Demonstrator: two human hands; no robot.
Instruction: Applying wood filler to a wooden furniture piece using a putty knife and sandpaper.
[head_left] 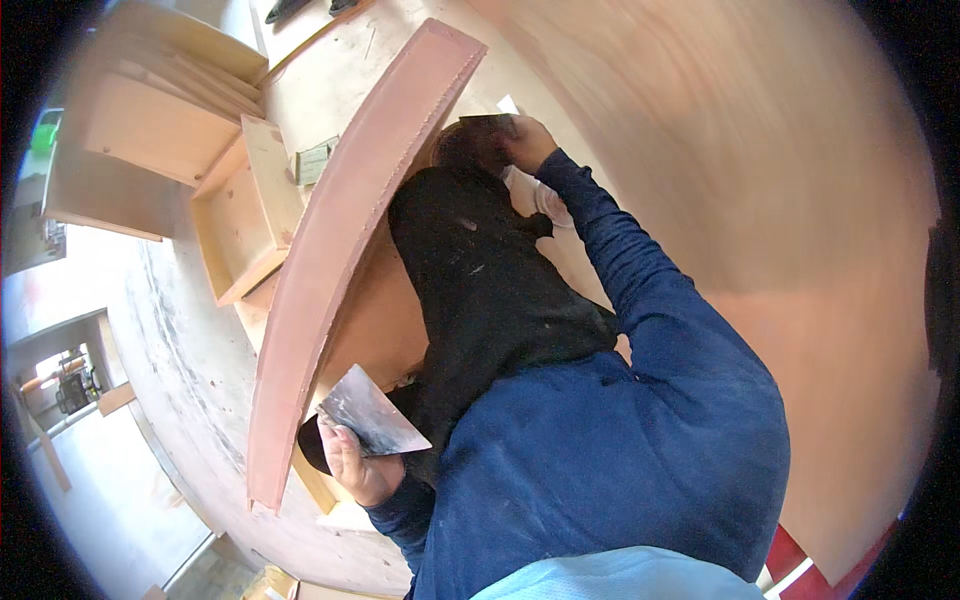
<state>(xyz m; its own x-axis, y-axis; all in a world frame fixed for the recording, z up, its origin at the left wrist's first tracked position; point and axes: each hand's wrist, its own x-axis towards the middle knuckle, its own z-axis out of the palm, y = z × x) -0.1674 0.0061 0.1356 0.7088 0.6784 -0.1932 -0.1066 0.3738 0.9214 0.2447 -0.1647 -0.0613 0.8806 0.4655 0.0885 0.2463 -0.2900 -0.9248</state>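
My left hand (pixel 362 475) is closed on the edge of a flat, squarish grey sheet (pixel 372 412) smeared with dark and pale streaks. It is held beside my left leg, near the lower end of a long curved panel (pixel 335 235). That panel has a pink, coated-looking face and rough edges, and it slants up across the view past my legs. Beyond my knee, my right hand (pixel 528 143) is closed on a thin, dark flat piece (pixel 488 122); its exact kind is unclear. Just below that piece is a dark brown rounded shape (pixel 470 150), partly hidden.
Open wooden boxes (pixel 240 215) and stacked boards stand left of the panel. A small greenish block (pixel 313 163) lies beside them. A large plywood sheet (pixel 800 250) fills the right side. A crumpled clear plastic item (pixel 553 205) lies by my right forearm.
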